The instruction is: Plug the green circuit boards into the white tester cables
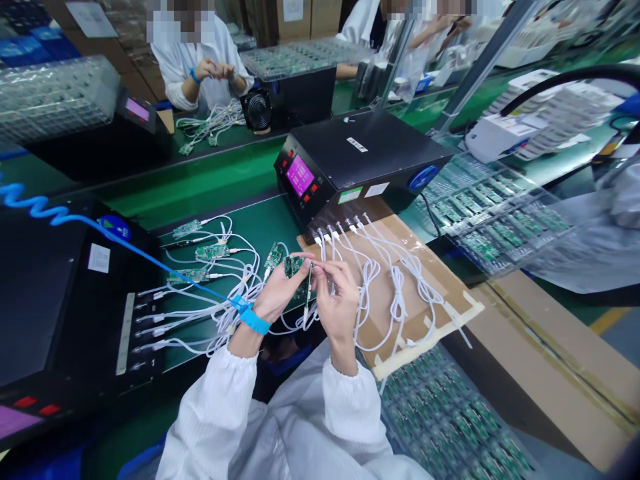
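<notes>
My left hand (281, 291), with a blue wrist strap (251, 316) at its wrist, is closed on green circuit boards (295, 267) near the middle of the view. Close against it on the right, my right hand (337, 293) pinches at the edge of a thin upright board (309, 283); its fingertips partly hide what they hold. Just left of the hands, another green board (273, 256) lies with a white cable. More boards (213, 252) on white plugs rest further left, beside a tangle of white cables (245, 287).
A black box with a pink screen (300, 175) stands ahead, its cables (397, 293) lying on cardboard (440, 267). Another black box (50, 287) is at left. Trays of boards sit at right (493, 207) and lower right (450, 413). A person (200, 63) works opposite.
</notes>
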### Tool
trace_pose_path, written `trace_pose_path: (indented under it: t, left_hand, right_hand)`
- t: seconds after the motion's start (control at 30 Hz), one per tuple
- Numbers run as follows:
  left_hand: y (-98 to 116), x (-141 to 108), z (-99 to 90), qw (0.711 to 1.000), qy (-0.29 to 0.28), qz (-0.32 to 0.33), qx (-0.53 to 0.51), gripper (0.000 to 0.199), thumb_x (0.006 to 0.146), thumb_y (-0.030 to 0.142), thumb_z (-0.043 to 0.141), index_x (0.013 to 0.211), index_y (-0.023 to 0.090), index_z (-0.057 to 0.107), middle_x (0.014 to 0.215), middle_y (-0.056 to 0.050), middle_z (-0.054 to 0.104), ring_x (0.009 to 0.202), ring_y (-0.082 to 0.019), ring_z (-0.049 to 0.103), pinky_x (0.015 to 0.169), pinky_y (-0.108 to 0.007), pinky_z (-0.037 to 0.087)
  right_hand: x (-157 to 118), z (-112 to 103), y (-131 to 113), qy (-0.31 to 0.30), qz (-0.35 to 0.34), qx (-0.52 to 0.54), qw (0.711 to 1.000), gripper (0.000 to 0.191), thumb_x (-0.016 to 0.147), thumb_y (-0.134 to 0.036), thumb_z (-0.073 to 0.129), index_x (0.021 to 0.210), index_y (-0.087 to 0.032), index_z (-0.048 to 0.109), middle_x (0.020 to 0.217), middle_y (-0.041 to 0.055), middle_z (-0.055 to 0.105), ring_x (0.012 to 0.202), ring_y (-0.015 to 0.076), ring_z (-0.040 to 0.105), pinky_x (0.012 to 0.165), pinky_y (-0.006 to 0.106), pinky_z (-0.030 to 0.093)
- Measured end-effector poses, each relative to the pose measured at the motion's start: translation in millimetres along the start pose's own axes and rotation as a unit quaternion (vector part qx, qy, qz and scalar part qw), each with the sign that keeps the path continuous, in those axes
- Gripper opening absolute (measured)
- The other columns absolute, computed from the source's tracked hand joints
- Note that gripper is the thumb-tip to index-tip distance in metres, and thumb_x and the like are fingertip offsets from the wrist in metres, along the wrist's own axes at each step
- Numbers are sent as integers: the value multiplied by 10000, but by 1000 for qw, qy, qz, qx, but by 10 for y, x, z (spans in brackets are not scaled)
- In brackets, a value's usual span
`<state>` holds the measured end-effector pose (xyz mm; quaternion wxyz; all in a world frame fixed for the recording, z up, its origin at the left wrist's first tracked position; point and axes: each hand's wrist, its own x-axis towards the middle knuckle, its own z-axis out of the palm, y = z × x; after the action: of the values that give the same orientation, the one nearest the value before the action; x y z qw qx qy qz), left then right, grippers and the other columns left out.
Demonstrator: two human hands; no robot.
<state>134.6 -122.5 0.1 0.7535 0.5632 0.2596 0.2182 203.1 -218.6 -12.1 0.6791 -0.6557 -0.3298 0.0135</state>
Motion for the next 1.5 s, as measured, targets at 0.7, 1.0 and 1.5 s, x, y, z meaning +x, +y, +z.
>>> trace_pose_path:
  t: [0.7,1.0,1.5]
  left_hand:
    - [255,-227,-371,970,236,-1,-59,413,954,487,693,1199,160,636,999,-64,724,826,-154,712,763,-306,640]
    - [379,-522,-265,961,188,-109,-173,463,891,157,682,1347,159,604,973,-59,765,971,-226,765,973,-447,647]
    - [168,-556,-28,981,60,-147,-111,597,783,480,886,1255,219,631,1067,-83,798,1065,-273,766,939,-379,620]
  right_hand:
    - [-104,426,273,-94,84,-138,982,389,1056,-258,454,1367,-156,664,1297,177,630,1194,272,680,1083,453,551]
    - [-307,100,109,-143,33,-185,972,359,1083,-265,462,1369,-180,663,1473,183,591,1435,282,559,1218,479,482]
    - [-305,-1421,10,-498,-37,-418,759,490,996,-45,461,1403,-241,651,1430,53,714,1124,187,768,775,251,622]
